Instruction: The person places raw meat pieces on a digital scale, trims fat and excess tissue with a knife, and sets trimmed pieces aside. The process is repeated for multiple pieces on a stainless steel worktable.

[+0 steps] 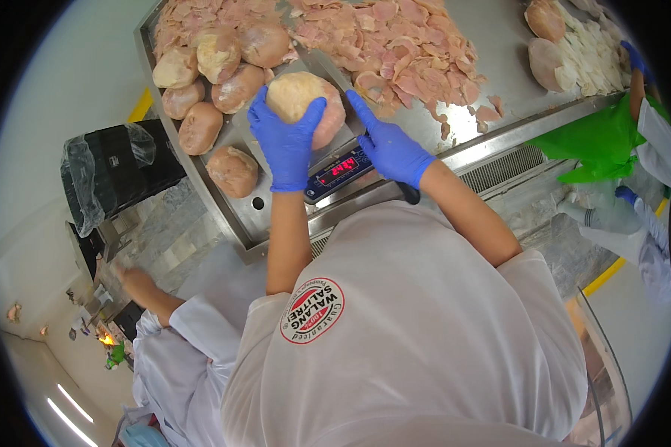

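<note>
A rounded pink ham (328,119) with a pale, fatty top sits on the platform of a weighing scale (341,173), whose red digits are lit. My left hand (287,145), in a blue glove, grips its near left side with thumb and fingers spread around it. To the right of the ham, my gloved right hand (391,145) is closed on a knife; the black handle (408,193) shows below the wrist. Its index finger stretches forward along the blade, which is partly hidden behind the ham and my hand.
Several whole hams (200,128) lie left of the scale on the steel table (466,153). Thin meat slices (402,52) are heaped beyond it. At the far right is a pile of paler slices (589,59) beside a co-worker in green. Another person's arm (149,294) is at lower left, near a black bin (119,175).
</note>
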Demonstrator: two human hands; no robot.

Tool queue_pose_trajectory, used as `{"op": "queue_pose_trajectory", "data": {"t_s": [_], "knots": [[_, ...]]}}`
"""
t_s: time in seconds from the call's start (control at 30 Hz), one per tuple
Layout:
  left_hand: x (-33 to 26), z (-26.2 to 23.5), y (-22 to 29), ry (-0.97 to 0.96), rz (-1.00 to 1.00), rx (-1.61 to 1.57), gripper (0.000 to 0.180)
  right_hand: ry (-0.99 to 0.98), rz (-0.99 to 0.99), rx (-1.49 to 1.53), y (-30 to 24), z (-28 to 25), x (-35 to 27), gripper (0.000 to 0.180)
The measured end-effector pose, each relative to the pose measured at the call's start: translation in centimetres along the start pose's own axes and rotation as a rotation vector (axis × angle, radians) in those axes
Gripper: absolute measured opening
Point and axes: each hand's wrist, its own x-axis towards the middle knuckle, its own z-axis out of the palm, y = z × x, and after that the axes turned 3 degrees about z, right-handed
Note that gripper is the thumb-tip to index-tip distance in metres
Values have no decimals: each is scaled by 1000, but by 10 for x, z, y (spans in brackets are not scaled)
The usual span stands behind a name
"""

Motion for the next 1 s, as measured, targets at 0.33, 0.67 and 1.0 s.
{"op": "queue_pose_trajectory", "data": {"t_s": [0.33, 0.67, 1.0], "knots": [[6, 0, -11, 44, -44, 1, 96, -109, 157, 99, -31, -24, -13, 78], [0, 12, -3, 178, -80, -64, 101, -77, 72, -109, -9, 9, 4, 80], [-29, 1, -42, 265, 58, -160, 86, 134, 82, -509, 32, -48, 14, 77]]}}
